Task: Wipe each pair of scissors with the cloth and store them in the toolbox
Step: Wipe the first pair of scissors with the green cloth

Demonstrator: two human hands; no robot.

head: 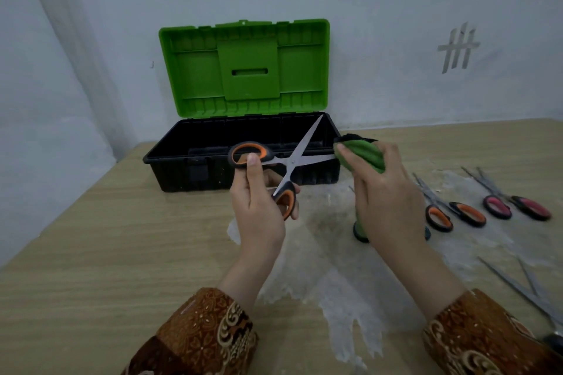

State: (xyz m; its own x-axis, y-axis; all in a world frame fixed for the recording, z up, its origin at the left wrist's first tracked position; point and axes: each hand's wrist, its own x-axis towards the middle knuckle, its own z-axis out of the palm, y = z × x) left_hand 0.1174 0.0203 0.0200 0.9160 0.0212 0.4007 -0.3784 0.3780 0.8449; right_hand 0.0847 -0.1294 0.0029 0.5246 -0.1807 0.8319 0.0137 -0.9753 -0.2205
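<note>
1. My left hand [259, 204] holds the open scissors [286, 166] by their orange-and-black handles: the thumb lies across the upper loop and the fingers [294, 210] curl round the lower one.
2. The blades are spread in a V in front of the toolbox [189, 158]; one points up over its black tub, the other runs right into the cloth.
3. My right hand [387, 198] grips the green cloth [364, 154], fingers pinching it round that blade's tip.
4. The toolbox stands on the tabletop [122, 237] against the wall, its green lid [243, 67] raised upright.
5. To the right on the tabletop lie another orange-handled pair [454, 211] and a pink-handled pair [515, 205], just beside each other.
6. Near the lower right edge I see bare blades of a further pair [527, 292]; its handles are mostly cut off.
7. Something green [361, 230] peeks out below my right hand; I cannot tell what.
</note>
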